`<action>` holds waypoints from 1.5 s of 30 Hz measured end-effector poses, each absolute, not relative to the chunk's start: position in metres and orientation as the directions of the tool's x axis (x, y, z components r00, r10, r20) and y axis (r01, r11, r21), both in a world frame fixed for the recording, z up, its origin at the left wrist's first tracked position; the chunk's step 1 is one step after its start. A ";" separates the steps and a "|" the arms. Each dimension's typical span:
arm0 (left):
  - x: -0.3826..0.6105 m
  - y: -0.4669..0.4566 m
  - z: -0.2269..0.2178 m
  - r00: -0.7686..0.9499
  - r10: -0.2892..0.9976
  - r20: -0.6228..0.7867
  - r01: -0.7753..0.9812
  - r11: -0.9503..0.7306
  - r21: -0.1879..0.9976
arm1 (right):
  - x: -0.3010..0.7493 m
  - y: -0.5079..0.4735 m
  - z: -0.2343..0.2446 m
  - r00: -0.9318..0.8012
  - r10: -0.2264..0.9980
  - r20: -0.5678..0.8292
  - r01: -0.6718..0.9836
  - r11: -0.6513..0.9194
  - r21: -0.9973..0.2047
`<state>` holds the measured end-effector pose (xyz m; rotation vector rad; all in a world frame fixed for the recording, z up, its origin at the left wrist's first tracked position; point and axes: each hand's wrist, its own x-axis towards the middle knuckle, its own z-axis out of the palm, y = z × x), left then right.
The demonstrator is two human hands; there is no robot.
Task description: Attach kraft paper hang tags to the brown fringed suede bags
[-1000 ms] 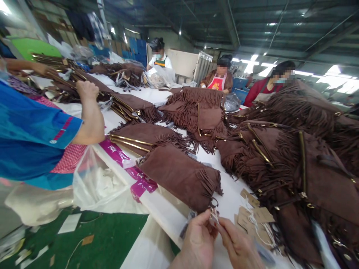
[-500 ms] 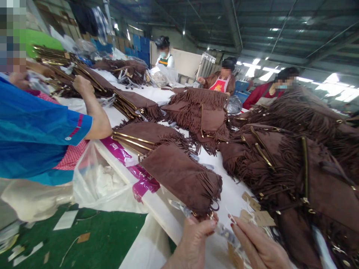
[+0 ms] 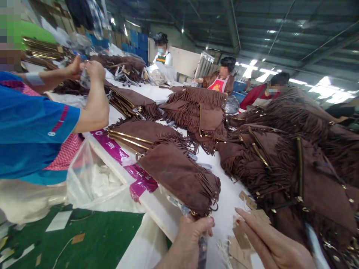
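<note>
My left hand (image 3: 193, 235) is closed around the strap end of a brown fringed bag (image 3: 176, 172), by its gold rings. A dark strap partly in clear plastic (image 3: 202, 251) hangs below that hand. The bag lies flat on the white table, with its fringe toward the right. My right hand (image 3: 272, 239) is just right of it, thumb and forefinger pinched at a brown cardboard tag (image 3: 241, 234). More cardboard tags (image 3: 238, 254) with white strings lie under and around those fingers.
Fringed bags are piled on the right (image 3: 269, 160) and farther back (image 3: 196, 108). A co-worker in a blue sleeve (image 3: 36, 127) stands at the left; several others work beyond. A clear plastic bag (image 3: 98, 183) hangs at the table edge (image 3: 157, 216). Scraps lie on the green floor (image 3: 98, 239).
My right hand has moved away from the left hand, down onto the cardboard tags. My left hand keeps its hold on the bag. The co-worker's hands at left have come together, raised.
</note>
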<state>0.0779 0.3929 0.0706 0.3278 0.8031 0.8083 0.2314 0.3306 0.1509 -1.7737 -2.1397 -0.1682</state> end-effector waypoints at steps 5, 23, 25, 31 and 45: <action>0.070 0.391 0.076 0.483 0.715 -0.506 -0.512 0.699 0.500 | 0.212 0.341 0.123 -0.231 0.902 0.364 0.971 0.189 0.148; 0.069 0.390 0.077 0.529 0.708 -0.468 -0.566 0.705 0.427 | 0.195 0.352 0.096 -0.207 0.824 0.528 0.978 0.168 0.120; 0.069 0.390 0.075 0.539 0.697 -0.473 -0.560 0.716 0.417 | 0.194 0.353 0.095 -0.206 0.819 0.536 0.978 0.167 0.121; 0.066 0.393 0.079 0.571 0.674 -0.470 -0.546 0.738 0.396 | 0.193 0.351 0.090 -0.244 0.816 0.524 0.970 0.196 0.145; 0.062 0.393 0.077 0.601 0.594 -0.535 -0.529 0.797 0.290 | 0.197 0.337 0.097 -0.151 0.936 0.317 0.931 0.243 -0.274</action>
